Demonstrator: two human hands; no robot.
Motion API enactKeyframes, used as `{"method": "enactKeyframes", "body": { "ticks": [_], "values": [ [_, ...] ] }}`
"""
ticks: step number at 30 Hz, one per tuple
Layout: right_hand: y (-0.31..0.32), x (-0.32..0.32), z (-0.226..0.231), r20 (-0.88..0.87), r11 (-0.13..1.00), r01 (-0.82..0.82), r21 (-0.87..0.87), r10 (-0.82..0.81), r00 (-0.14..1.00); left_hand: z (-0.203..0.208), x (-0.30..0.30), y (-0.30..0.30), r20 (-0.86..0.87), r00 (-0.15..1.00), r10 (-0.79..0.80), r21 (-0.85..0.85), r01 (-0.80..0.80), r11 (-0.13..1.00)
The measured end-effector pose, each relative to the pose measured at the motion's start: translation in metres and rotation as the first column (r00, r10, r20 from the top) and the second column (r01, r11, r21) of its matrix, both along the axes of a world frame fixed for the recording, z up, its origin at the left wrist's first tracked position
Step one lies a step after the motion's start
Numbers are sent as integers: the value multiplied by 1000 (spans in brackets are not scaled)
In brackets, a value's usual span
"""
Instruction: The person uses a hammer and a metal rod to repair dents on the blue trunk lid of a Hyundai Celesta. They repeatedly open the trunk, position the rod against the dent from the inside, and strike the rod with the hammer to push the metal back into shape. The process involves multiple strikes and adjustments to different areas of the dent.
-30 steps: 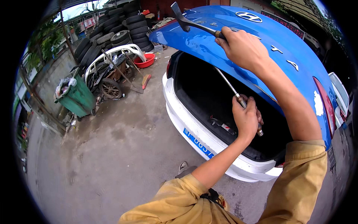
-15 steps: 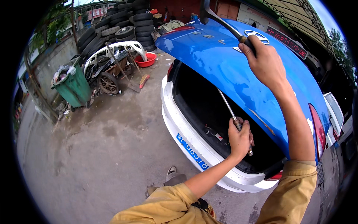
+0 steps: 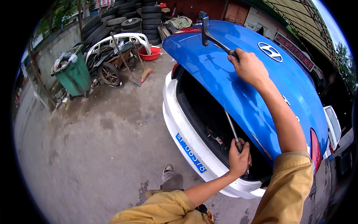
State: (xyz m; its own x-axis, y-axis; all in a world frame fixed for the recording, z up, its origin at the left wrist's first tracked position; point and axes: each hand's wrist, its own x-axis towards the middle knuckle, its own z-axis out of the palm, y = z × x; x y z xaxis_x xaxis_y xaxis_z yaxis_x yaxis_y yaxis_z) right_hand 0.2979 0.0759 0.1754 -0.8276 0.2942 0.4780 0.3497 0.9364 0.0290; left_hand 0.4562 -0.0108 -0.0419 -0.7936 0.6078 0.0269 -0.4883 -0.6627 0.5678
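My right hand is closed round the dark handle of a hammer, held up over a car's blue trunk lid. The hammer's narrow metal head appears just above the lid's left part; whether it touches the paint I cannot tell. Lower down, my left hand grips the handle of a long screwdriver-like tool with a thin metal shaft. Its tip is hidden under the lid's edge, in the dark trunk opening. The lid stands partly raised above the white bumper.
A green bin, a rusty cart, a white car body part and a red basin stand at the left. Behind them are stacked tyres. A broom lies on the concrete ground.
My right hand and the hammer have come down and leftward, away from the round emblem on the lid. The left hand keeps its grip on the tool. The whole view has shifted slightly.
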Motion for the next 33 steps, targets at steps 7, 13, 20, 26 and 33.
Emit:
{"method": "enactKeyframes", "body": {
  "ticks": [7, 13, 20, 26, 33],
  "values": [
    [-1, 1, -9, 22, 990, -32, 138, 29, 999, 1, -5, 2, -1, 1000, 8, 13, -8, 1000],
    [-23, 3, 1, -95, 998, -62, 10, 62, 994, -1, -5, -1, 11, 1000, 5, 17, -5, 1000],
    [-18, -10, -6, -21, 989, -63, 133, 66, 998, 3, -6, -2, -2, 1000, 2, 19, -2, 1000],
    [-9, -13, -19, 75, 968, -47, 248, 30, 997, 8, -3, 0, -9, 1000, 11, 20, -11, 1000],
    [-27, -1, -20, 7, 962, -158, 223, 160, 987, 9, -3, 0, 1, 1000, -8, 35, 8, 999]
  ]
}}
